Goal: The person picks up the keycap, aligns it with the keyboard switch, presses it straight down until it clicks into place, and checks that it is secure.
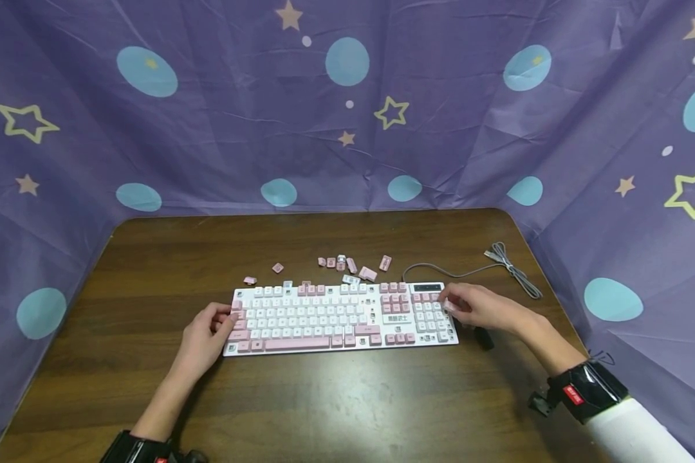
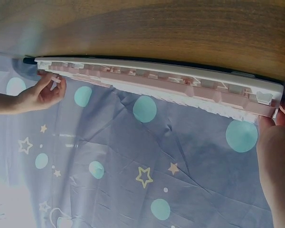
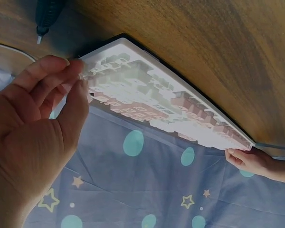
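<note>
A white keyboard with white and pink keycaps lies across the table. My left hand grips its left end, thumb and fingers at the edge; in the left wrist view the thumb presses against that end. At the number pad, my right hand is over the upper right side of the keyboard. Its thumb and forefinger pinch what looks like a small white keycap, mostly hidden by the fingertips. Several loose keycaps, such as a pink one, lie behind the keyboard.
A grey cable, bundled, runs from the keyboard's back to the table's right side. A dark-handled tool with a thin metal tip lies right of the keyboard. Purple patterned cloth hangs around the brown table.
</note>
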Demonstrator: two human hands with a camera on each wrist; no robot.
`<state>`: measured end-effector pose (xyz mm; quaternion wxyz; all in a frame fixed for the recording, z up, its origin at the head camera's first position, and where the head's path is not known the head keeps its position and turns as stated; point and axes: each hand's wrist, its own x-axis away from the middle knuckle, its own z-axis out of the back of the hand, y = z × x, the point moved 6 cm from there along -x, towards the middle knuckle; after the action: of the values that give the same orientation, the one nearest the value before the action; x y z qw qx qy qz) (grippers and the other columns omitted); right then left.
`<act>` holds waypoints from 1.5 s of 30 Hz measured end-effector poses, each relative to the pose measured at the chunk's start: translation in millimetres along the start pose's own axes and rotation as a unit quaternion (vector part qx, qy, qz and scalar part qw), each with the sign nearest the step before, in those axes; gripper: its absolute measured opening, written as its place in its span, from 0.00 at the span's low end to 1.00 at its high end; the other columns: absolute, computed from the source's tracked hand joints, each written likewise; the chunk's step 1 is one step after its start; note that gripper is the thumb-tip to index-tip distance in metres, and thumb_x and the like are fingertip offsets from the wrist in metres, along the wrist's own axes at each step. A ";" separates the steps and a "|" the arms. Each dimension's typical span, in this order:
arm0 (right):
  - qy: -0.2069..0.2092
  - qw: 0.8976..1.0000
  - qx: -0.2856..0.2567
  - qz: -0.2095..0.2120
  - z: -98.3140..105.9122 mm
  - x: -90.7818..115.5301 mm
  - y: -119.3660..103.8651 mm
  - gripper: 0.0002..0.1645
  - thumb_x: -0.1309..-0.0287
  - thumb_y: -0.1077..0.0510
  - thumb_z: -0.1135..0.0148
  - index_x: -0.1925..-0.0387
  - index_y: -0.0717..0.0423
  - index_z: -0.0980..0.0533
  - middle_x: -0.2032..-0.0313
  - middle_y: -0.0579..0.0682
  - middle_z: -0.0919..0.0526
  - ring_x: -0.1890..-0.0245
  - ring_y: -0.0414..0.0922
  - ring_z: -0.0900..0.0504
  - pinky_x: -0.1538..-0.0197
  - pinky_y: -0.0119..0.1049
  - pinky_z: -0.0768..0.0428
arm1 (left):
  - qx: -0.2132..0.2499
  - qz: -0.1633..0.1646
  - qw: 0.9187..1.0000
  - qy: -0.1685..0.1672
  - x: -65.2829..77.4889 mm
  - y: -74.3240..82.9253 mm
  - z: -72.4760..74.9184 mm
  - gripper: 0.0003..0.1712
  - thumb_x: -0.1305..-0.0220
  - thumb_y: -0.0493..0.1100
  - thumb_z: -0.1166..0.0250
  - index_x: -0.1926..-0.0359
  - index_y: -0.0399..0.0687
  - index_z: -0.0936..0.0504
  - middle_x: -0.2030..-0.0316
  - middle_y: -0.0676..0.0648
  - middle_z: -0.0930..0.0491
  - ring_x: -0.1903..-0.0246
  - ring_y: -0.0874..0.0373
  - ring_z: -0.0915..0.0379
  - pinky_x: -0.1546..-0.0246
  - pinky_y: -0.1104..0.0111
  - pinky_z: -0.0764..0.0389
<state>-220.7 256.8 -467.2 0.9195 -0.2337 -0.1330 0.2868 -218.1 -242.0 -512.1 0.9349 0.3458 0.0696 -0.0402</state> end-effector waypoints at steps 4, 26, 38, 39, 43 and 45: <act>-0.010 1.000 -0.022 -0.006 1.1 0.6 -0.5 0.13 0.38 0.61 0.43 0.51 0.52 0.27 0.72 0.45 0.24 0.78 0.38 0.27 0.75 0.30 0.26 | 0.000 0.000 1.000 0.001 -0.1 0.5 0.4 0.14 0.34 0.46 0.42 0.55 0.40 0.23 0.67 0.46 0.25 0.68 0.56 0.32 0.70 0.69 0.32; -0.025 0.998 -0.060 0.002 0.4 3.9 -0.7 0.07 0.42 0.66 0.40 0.61 0.56 0.24 0.68 0.50 0.27 0.76 0.41 0.23 0.75 0.31 0.21 | 0.004 -0.006 1.000 0.014 0.1 -0.9 0.3 0.13 0.35 0.46 0.41 0.56 0.40 0.23 0.68 0.46 0.25 0.69 0.57 0.33 0.71 0.71 0.32; 0.015 1.000 0.017 -0.001 -1.0 5.1 0.8 0.09 0.52 0.63 0.32 0.66 0.54 0.21 0.65 0.47 0.26 0.65 0.42 0.28 0.64 0.34 0.24 | 0.003 0.005 1.000 0.007 0.9 -2.0 -0.3 0.14 0.34 0.47 0.42 0.56 0.40 0.23 0.68 0.46 0.25 0.69 0.57 0.33 0.71 0.71 0.32; 0.014 1.000 0.018 -0.003 -1.4 5.2 0.8 0.10 0.52 0.63 0.31 0.65 0.55 0.21 0.66 0.47 0.26 0.66 0.42 0.27 0.64 0.34 0.24 | 0.003 0.005 1.000 0.007 0.9 -2.2 -0.5 0.14 0.34 0.47 0.42 0.56 0.40 0.23 0.68 0.46 0.25 0.69 0.57 0.33 0.71 0.70 0.32; 0.004 1.000 0.007 -0.022 -1.9 6.5 0.3 0.17 0.53 0.63 0.31 0.60 0.60 0.25 0.69 0.45 0.24 0.69 0.40 0.25 0.66 0.32 0.24 | 0.003 0.005 1.000 0.006 0.2 -2.8 -0.8 0.15 0.34 0.48 0.42 0.56 0.40 0.23 0.68 0.46 0.25 0.69 0.56 0.33 0.71 0.70 0.32; -0.003 1.000 0.005 -0.020 -1.3 7.9 -1.7 0.19 0.52 0.63 0.31 0.58 0.61 0.26 0.70 0.45 0.23 0.70 0.39 0.25 0.67 0.31 0.24 | 0.003 0.005 1.000 0.006 -0.3 -2.7 -0.7 0.16 0.34 0.48 0.42 0.55 0.41 0.23 0.68 0.46 0.25 0.69 0.56 0.33 0.71 0.70 0.32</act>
<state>-213.1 259.8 -466.7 0.9258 -0.2256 -0.1384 0.2698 -218.8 -243.5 -514.4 0.9336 0.3493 0.0729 -0.0336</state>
